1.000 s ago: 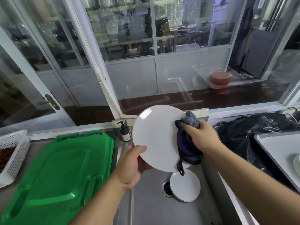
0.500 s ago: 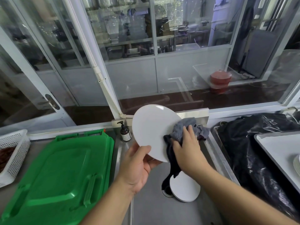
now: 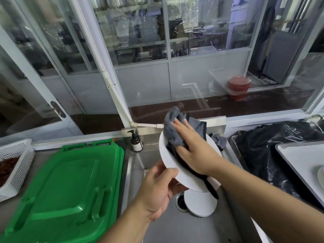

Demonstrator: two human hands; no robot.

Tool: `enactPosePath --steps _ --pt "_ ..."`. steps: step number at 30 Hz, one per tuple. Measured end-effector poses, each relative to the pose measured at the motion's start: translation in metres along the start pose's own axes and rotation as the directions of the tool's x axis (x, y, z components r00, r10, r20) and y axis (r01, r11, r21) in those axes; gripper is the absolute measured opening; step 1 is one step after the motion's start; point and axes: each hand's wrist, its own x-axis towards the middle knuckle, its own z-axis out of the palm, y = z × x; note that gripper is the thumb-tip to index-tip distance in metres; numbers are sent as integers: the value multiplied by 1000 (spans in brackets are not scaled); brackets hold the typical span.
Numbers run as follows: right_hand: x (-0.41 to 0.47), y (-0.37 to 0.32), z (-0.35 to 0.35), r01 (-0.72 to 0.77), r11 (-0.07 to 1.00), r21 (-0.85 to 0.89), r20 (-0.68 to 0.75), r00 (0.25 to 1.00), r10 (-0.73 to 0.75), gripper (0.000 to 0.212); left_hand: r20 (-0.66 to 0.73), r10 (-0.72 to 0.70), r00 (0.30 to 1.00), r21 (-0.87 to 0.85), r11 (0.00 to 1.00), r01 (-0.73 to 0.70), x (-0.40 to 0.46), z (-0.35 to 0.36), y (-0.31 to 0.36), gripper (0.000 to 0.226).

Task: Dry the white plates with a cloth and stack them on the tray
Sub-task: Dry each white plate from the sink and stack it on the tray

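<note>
The white plate (image 3: 168,155) is held tilted over the sink (image 3: 157,221) by the left hand (image 3: 157,188), pinched at its lower rim; the grey cloth (image 3: 172,130) is pressed on it by the flat-fingered right hand (image 3: 191,146). A slip is risked — wet rim, one-edge pinch, cloth pressure — onto the plate below (image 3: 201,202).

We see a tilted white plate (image 3: 177,170) pinched by left fingers (image 3: 168,172), grey cloth (image 3: 172,132) under right fingers (image 3: 182,124); the tray (image 3: 298,155) lies well apart.
</note>
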Motion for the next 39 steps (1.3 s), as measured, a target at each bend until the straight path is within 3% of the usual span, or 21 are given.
enactPosePath --steps 5,9,12,16,20,23,26,29,32,36,39 --pt "23 3 -2 -286 952 113 -175 937 302 63 -30 116 993 17 993 -115 -1 6 0 39" --pt "4 -2 18 -486 809 332 -125 827 548 61 -20 162 987 120 980 -158 6 2 0 44" --pt "-12 -11 35 -564 616 550 59 762 644 54 0 131 991 237 963 -128 11 -3 -5 50" --pt "-15 -21 30 -541 233 809 229 653 722 39 28 61 998 366 928 -67 14 -14 -16 59" --pt "-11 -26 14 -457 68 887 267 627 731 36 40 38 998 466 883 -52 14 -18 -17 68" --pt "-8 -32 9 -456 69 887 272 639 719 41 34 57 998 546 835 -66 14 -18 -11 71" --pt "-9 -39 8 -468 96 879 312 714 627 51 63 78 995 635 766 -100 13 -16 -4 67" --pt "-10 -42 15 -471 317 823 192 756 626 46 73 84 994 726 679 -111 10 -8 -2 64" --pt "-11 -31 21 -474 503 722 9 734 679 21 36 85 996 840 537 -76 5 1 -1 66" --pt "-16 -10 26 -459 415 785 24 692 721 7 55 106 993 945 315 -86 4 3 -1 87" --pt "-20 6 24 -414 304 858 84 698 712 13 60 111 992 982 173 -78 2 -2 2 87"
